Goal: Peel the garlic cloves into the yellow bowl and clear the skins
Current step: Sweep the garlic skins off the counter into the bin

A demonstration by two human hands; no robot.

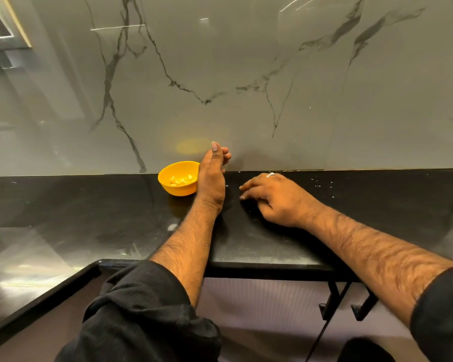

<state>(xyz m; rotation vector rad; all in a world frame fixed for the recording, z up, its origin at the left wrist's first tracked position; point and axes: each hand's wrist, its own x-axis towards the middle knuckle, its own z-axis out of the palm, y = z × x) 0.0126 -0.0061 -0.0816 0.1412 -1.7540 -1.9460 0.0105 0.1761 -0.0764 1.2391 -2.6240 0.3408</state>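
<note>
L hand [211, 176] stands edge-on, fingers loosely spread; palm hidden, so contents unclear. It covers the 3 o'clock rim of yellow bowl [177, 188] w/ peeled cloves [182, 180]. R hand [273, 195] lies flat, fingers relaxed, on black counter [89, 205]; skin flecks [322, 183] at its 2 o'clock.

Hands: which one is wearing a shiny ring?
The right hand, lying palm down on the black counter, wears the ring. The left hand, beside the yellow bowl, shows none.

Bowl [179, 178] on the surface [89, 205], near the wall [220, 74] behind it; garlic cloves [182, 180] inside. Left hand [211, 176] just right of the bowl; right hand [275, 197] farther right, skin flecks [322, 185] beyond.
</note>
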